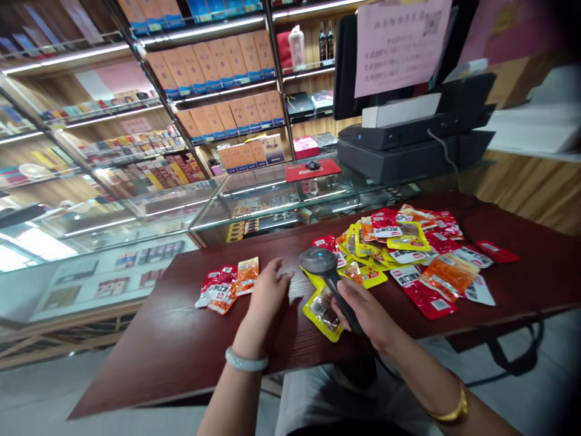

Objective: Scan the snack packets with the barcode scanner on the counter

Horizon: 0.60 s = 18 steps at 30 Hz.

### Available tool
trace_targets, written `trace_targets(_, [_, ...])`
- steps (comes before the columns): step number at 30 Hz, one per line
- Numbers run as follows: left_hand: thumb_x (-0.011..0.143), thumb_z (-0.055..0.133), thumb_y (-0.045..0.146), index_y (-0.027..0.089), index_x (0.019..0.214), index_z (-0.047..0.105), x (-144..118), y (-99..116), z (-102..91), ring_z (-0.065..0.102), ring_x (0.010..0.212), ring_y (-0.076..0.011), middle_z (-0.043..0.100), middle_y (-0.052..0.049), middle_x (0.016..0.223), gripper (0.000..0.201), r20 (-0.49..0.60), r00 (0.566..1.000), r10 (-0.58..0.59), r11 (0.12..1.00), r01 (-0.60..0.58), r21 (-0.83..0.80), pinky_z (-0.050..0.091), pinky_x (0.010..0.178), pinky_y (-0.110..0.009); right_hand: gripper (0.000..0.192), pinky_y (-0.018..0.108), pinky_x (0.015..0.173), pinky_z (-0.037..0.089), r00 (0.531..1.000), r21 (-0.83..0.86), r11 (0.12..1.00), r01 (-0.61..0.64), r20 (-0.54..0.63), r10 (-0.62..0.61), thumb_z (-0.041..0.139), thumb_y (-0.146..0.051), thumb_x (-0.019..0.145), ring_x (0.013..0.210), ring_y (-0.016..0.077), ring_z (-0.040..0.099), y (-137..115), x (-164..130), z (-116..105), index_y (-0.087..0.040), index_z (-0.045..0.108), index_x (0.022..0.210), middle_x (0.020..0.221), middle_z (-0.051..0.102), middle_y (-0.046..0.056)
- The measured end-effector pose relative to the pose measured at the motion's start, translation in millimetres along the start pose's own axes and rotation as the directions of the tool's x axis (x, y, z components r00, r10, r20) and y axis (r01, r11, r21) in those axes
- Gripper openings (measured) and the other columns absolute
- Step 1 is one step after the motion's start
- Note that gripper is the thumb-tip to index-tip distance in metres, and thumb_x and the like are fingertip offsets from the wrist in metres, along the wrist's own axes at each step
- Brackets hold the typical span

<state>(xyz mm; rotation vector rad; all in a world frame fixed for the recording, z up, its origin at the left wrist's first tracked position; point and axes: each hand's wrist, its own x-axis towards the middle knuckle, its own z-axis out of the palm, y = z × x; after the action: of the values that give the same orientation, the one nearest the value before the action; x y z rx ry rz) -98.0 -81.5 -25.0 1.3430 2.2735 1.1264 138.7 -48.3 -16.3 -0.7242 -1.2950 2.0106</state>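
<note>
My right hand is wrapped round the handle of a dark grey barcode scanner, its head tilted up to the left. Below the scanner head lies a yellow snack packet with a clear window, partly behind my right hand. My left hand hovers over or rests on the table with fingers apart and nothing seen in it. Just left of it sits a small group of red and orange packets. A large heap of yellow, red and orange packets spreads behind and right of the scanner.
The dark red-brown table ends at a near edge above my lap. Behind it stand a glass display counter, a red mouse pad with a mouse, and a black till with a monitor. A cable hangs from the till.
</note>
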Motion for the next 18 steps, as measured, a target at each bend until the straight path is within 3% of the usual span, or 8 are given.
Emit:
trace_targets(3, [0.087, 0.069, 0.038, 0.009, 0.142, 0.053, -5.0, -27.5, -23.9, 0.048, 0.143, -0.0389, 0.056, -0.025, 0.149, 0.064, -0.054, 0.997, 0.052, 0.892, -0.022, 0.452, 0.038, 0.117, -0.053, 0.056, 0.021, 0.043, 0.034, 0.999, 0.01, 1.0, -0.005, 0.044, 0.005, 0.066, -0.075, 0.083, 0.042, 0.0077, 0.043, 2.3, -0.2, 5.1, -0.021, 0.051, 0.079, 0.055, 0.052, -0.007])
trace_targets(5, [0.087, 0.07, 0.043, 0.004, 0.145, 0.049, -9.8, -37.1, -29.8, 0.041, 0.148, -0.0413, 0.049, -0.029, 0.153, 0.073, -0.036, 0.999, 0.036, 0.795, -0.006, 0.607, 0.035, 0.119, -0.054, 0.054, 0.021, 0.043, 0.034, 0.998, 0.017, 1.0, 0.0, 0.07, -0.001, 0.066, -0.073, 0.084, 0.041, 0.0077, 0.043, 4.9, 1.0, 9.3, -0.021, 0.051, 0.081, 0.055, 0.052, -0.008])
trace_targets(8, [0.089, 0.068, 0.044, 0.001, 0.142, 0.052, -19.5, -34.9, -29.1, 0.04, 0.149, -0.04, 0.048, -0.03, 0.154, 0.07, 0.065, 0.998, 0.001, 0.733, -0.044, 0.679, 0.034, 0.121, -0.05, 0.052, 0.02, 0.042, 0.034, 0.996, 0.006, 1.0, 0.017, 0.084, -0.017, 0.065, -0.071, 0.088, 0.041, 0.0078, 0.044, 9.3, 3.6, 14.8, -0.021, 0.05, 0.08, 0.055, 0.052, -0.008])
trace_targets(12, [0.093, 0.063, 0.041, 0.011, 0.136, 0.06, -33.3, -17.9, -29.5, 0.055, 0.138, -0.0336, 0.061, -0.021, 0.145, 0.052, 0.18, 0.982, 0.057, 0.777, -0.157, 0.609, 0.042, 0.115, -0.044, 0.053, 0.02, 0.04, 0.033, 0.995, -0.008, 1.0, 0.029, 0.094, -0.028, 0.064, -0.072, 0.087, 0.04, 0.0071, 0.042, 11.7, 4.7, 18.4, -0.021, 0.05, 0.08, 0.055, 0.052, -0.008])
trace_targets(15, [0.096, 0.059, 0.038, 0.015, 0.133, 0.062, -36.8, -11.2, -33.9, 0.064, 0.124, -0.0308, 0.069, -0.017, 0.132, 0.044, 0.091, 0.993, 0.074, 0.771, -0.115, 0.627, 0.047, 0.107, -0.041, 0.054, 0.019, 0.04, 0.034, 0.995, -0.006, 1.0, 0.021, 0.095, -0.021, 0.065, -0.073, 0.085, 0.039, 0.0067, 0.042, 11.0, 2.9, 18.7, -0.021, 0.051, 0.08, 0.054, 0.052, -0.008])
trace_targets(18, [0.095, 0.058, 0.043, 0.009, 0.123, 0.066, -32.8, -11.5, -35.6, 0.061, 0.121, -0.0371, 0.069, -0.023, 0.123, 0.044, -0.029, 1.0, 0.002, 0.676, 0.02, 0.737, 0.047, 0.102, -0.045, 0.056, 0.018, 0.04, 0.034, 0.996, -0.002, 1.0, -0.018, 0.086, 0.018, 0.067, -0.075, 0.082, 0.04, 0.0065, 0.042, 10.2, 0.1, 18.2, -0.022, 0.051, 0.082, 0.054, 0.052, -0.008])
